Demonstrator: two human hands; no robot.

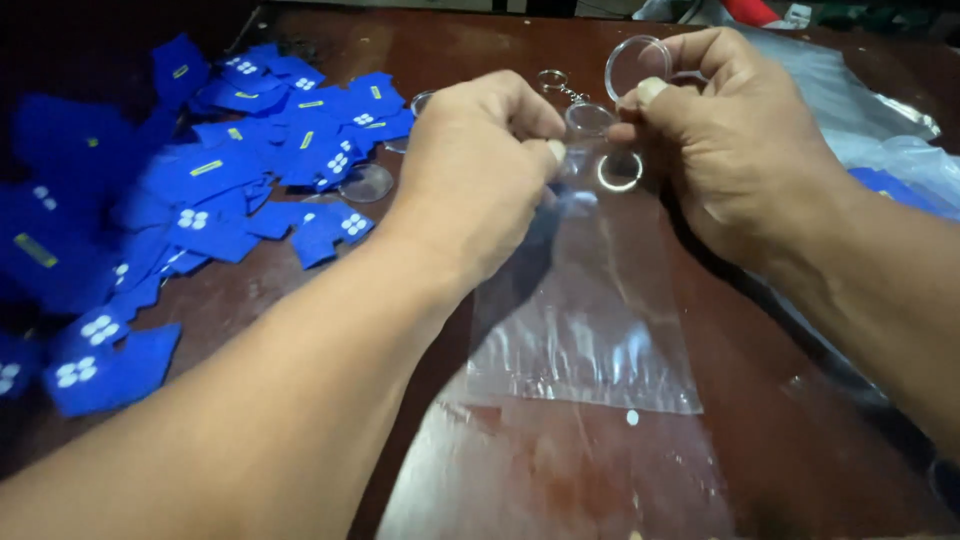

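Over the dark wooden table (800, 420), the left hand (480, 170) pinches the mouth of a clear plastic bag (590, 330) while the right hand (730, 130) grips 1 clear round keychain (635, 65). Best to keep the bag's mouth spread and steady, away from the blue felt pieces (200, 180).

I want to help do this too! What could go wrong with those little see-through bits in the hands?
The right hand pinches a clear round disc by its edge, so it might slip and roll off the table. The thin plastic bag under the left hand could slide or crumple.
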